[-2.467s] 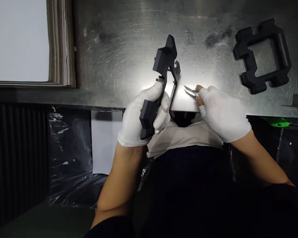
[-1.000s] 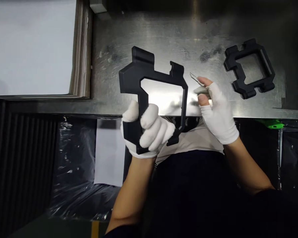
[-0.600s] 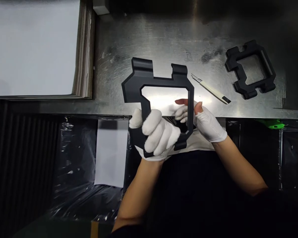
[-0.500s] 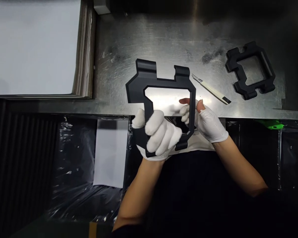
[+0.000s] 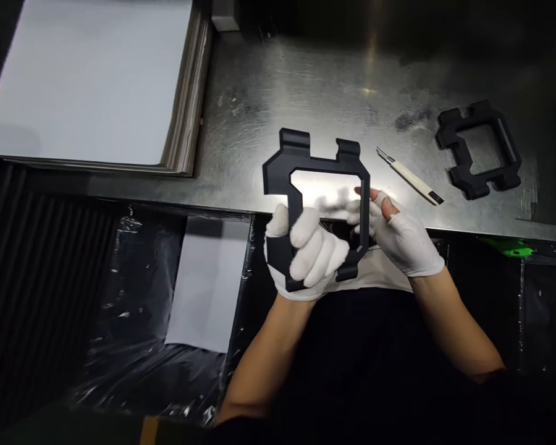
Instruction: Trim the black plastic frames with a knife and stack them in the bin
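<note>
My left hand (image 5: 322,250), in a white glove, is wrapped around the lower left side of a black plastic frame (image 5: 324,165) and holds it upright over the bench's front edge. The frame has a large angular opening and rounded tabs at its top. My right hand (image 5: 401,238) is just beside the frame's right bar, its glove leaving the thumb and index fingertips bare. Those fingers are apart, and some fingers show behind the bar; contact there is unclear. A cream-handled craft knife (image 5: 414,180) lies on the bench to the right, blade pointing up and left.
A second black frame (image 5: 479,185) lies on the metal bench (image 5: 278,93) at the right. A thick stack of white sheets (image 5: 92,80) fills the back left. Below the bench edge are dark plastic wrapping (image 5: 134,296), a white sheet (image 5: 206,284) and a green object (image 5: 514,248).
The camera view has shifted and tilted slightly, so the bench things appear displaced to the right. My left hand still grips the frame, and my right hand stays beside it.
</note>
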`<state>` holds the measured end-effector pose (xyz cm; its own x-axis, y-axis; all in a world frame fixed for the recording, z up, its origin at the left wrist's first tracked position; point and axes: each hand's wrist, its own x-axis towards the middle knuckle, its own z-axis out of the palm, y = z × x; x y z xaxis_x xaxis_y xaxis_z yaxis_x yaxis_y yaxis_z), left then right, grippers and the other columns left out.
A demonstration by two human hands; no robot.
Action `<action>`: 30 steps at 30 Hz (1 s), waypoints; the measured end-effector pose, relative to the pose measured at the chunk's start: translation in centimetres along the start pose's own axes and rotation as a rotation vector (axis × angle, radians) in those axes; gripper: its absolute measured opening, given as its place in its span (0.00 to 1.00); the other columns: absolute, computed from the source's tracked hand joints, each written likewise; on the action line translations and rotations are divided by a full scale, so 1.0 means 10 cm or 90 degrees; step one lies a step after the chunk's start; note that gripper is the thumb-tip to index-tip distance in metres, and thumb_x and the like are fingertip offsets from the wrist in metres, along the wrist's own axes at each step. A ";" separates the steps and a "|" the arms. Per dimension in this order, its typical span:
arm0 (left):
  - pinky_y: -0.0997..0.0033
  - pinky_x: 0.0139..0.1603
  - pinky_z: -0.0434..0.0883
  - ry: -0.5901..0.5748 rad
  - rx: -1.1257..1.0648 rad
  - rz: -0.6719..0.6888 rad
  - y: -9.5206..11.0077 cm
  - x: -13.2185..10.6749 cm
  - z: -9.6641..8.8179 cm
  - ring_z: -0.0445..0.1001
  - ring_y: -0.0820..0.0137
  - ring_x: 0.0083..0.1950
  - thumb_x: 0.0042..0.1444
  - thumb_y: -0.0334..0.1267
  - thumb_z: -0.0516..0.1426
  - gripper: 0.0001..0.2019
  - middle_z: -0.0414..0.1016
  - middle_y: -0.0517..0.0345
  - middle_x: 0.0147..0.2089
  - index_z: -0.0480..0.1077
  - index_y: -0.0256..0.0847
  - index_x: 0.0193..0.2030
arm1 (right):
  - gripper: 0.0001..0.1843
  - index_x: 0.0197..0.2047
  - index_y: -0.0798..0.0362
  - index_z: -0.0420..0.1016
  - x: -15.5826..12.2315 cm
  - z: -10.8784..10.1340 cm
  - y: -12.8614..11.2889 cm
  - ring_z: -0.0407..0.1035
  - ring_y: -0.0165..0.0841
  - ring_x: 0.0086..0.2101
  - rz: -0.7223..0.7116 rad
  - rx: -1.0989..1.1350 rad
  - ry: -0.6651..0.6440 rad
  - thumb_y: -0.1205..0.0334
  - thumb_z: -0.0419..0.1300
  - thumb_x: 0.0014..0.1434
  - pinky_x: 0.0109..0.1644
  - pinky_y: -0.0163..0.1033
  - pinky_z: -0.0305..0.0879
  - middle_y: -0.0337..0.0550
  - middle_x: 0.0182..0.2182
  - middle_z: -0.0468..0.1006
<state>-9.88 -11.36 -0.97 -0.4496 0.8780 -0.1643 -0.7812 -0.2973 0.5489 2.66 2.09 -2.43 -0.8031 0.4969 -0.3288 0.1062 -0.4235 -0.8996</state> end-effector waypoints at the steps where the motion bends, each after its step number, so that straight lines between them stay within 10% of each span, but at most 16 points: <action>1: 0.69 0.12 0.54 0.013 -0.009 -0.008 0.00 0.00 0.02 0.41 0.74 0.06 0.76 0.64 0.44 0.32 0.35 0.73 0.08 0.47 0.47 0.24 | 0.27 0.60 0.48 0.72 -0.01 0.02 -0.01 0.74 0.35 0.38 0.021 0.011 -0.037 0.35 0.55 0.74 0.44 0.41 0.75 0.43 0.42 0.77; 7: 0.61 0.37 0.79 0.175 0.144 -0.011 0.09 -0.14 -0.06 0.81 0.61 0.35 0.67 0.74 0.52 0.33 0.81 0.53 0.34 0.76 0.42 0.44 | 0.23 0.52 0.48 0.76 -0.02 -0.06 0.00 0.70 0.30 0.31 -0.002 0.073 0.001 0.37 0.68 0.68 0.37 0.35 0.71 0.36 0.34 0.73; 11: 0.56 0.55 0.75 0.320 0.712 0.092 0.17 -0.41 -0.28 0.81 0.56 0.51 0.62 0.52 0.68 0.17 0.82 0.50 0.50 0.77 0.44 0.50 | 0.22 0.54 0.47 0.79 -0.11 0.05 -0.01 0.77 0.35 0.37 0.044 0.002 -0.074 0.39 0.69 0.70 0.43 0.40 0.76 0.40 0.38 0.80; 16: 0.55 0.50 0.71 0.434 1.157 0.102 0.35 -0.86 -0.63 0.80 0.54 0.46 0.72 0.41 0.56 0.08 0.81 0.48 0.43 0.76 0.44 0.46 | 0.24 0.55 0.47 0.84 -0.29 0.50 -0.03 0.80 0.46 0.50 0.080 -0.295 -0.295 0.37 0.64 0.72 0.59 0.53 0.77 0.48 0.50 0.85; 22: 0.54 0.62 0.71 0.757 1.299 -0.086 1.11 -1.34 -1.68 0.78 0.49 0.63 0.76 0.40 0.48 0.19 0.80 0.41 0.62 0.75 0.40 0.62 | 0.23 0.58 0.39 0.85 -0.20 0.33 -0.21 0.81 0.45 0.49 0.004 -0.472 -0.127 0.36 0.62 0.73 0.52 0.50 0.80 0.44 0.51 0.86; 26: 0.57 0.72 0.66 0.684 1.293 -0.286 1.29 -1.38 -2.53 0.70 0.50 0.73 0.71 0.37 0.55 0.25 0.69 0.37 0.75 0.67 0.33 0.73 | 0.22 0.53 0.41 0.86 0.11 -0.06 -0.17 0.80 0.48 0.52 -0.030 -0.555 0.028 0.35 0.63 0.70 0.57 0.54 0.76 0.44 0.50 0.87; 30: 0.57 0.69 0.70 0.577 1.250 -0.422 1.02 -1.33 -3.12 0.74 0.54 0.68 0.69 0.39 0.62 0.27 0.72 0.36 0.72 0.68 0.32 0.72 | 0.19 0.50 0.44 0.85 0.34 -0.28 0.02 0.81 0.46 0.50 -0.132 -0.609 0.090 0.41 0.59 0.73 0.58 0.54 0.73 0.45 0.49 0.87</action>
<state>-25.40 -37.74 -18.79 -0.8507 0.1493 -0.5040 0.1416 0.9885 0.0539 1.64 5.81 -4.55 -0.7881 0.6049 -0.1138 0.4510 0.4415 -0.7757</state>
